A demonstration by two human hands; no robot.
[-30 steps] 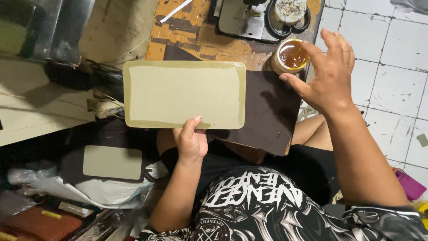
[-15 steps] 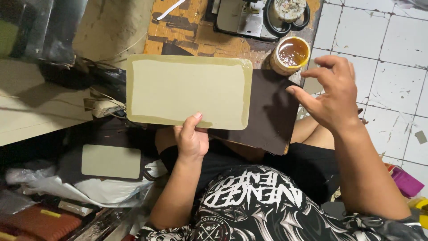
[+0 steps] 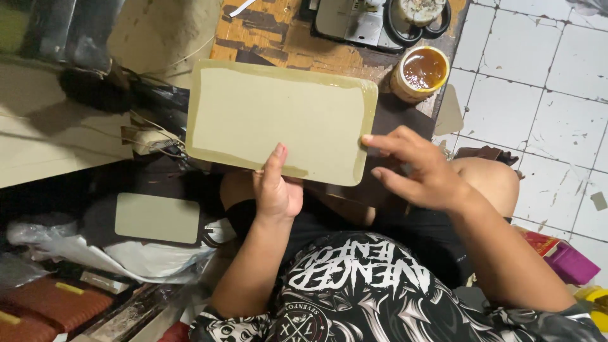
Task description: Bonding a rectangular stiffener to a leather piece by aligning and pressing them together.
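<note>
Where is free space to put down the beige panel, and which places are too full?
White floor tiles right of the glue pot lie bare. The wooden board behind the beige panel is crowded near the pot; bags and wires fill the left.

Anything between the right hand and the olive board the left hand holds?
Nothing visible. The right hand already has a fingertip at the right edge of the olive board; the left hand grips its near edge. The glue pot stands beyond, apart.
</note>
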